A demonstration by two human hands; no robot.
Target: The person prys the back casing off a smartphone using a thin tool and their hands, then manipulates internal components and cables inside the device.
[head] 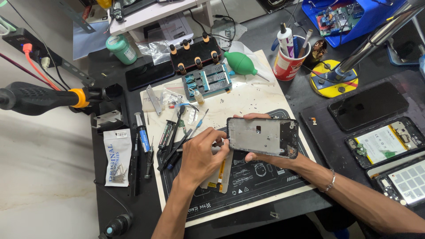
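Over a cluttered repair tabletop, the right hand grips a grey metal phone frame from behind, holding it level above the black work mat. The left hand pinches at the frame's left edge, fingers closed. Screwdrivers lie just left; opened phones rest at right.

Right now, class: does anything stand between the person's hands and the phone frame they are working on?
No, nothing visible does. The right hand already grips the grey phone frame from behind, fingers curled over its top edge. The left hand has its fingertips at the frame's left edge. The tools lie off to the left on the work mat.
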